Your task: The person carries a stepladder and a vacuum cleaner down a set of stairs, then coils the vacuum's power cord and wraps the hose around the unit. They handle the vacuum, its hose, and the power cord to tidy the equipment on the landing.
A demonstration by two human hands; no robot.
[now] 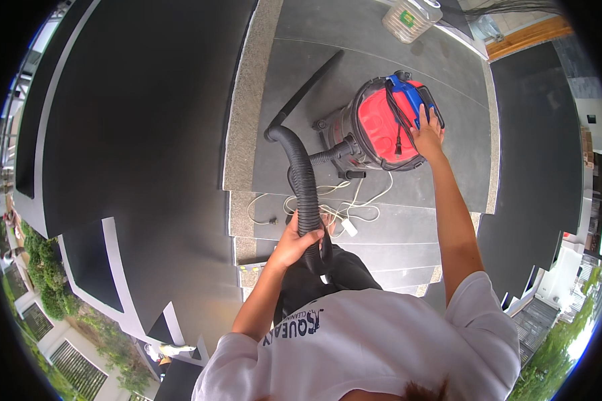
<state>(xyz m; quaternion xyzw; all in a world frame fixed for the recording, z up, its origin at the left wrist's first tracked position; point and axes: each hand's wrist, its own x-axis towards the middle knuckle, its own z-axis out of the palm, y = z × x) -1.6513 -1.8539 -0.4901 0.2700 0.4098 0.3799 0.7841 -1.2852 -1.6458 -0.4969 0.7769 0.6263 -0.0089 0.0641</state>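
A wet/dry vacuum cleaner (376, 120) with a red lid (373, 116), a blue top part (405, 92) and a grey tank stands on the dark stair landing. My right hand (429, 134) lies on the top by the blue part, fingers spread and straight. A dark power cord (397, 108) with its plug hangs over the lid. My left hand (301, 244) grips the black corrugated hose (303, 173) in front of my legs. From there the hose runs up to a black tube (308, 90) lying across the landing, and another stretch joins the tank.
A pale extension cord (353, 205) with a white socket block (349, 227) lies loosely looped on the steps below the vacuum. Steps (401, 250) descend towards me. A clear plastic container (412, 21) stands at the far end. Dark walls (145, 125) flank both sides.
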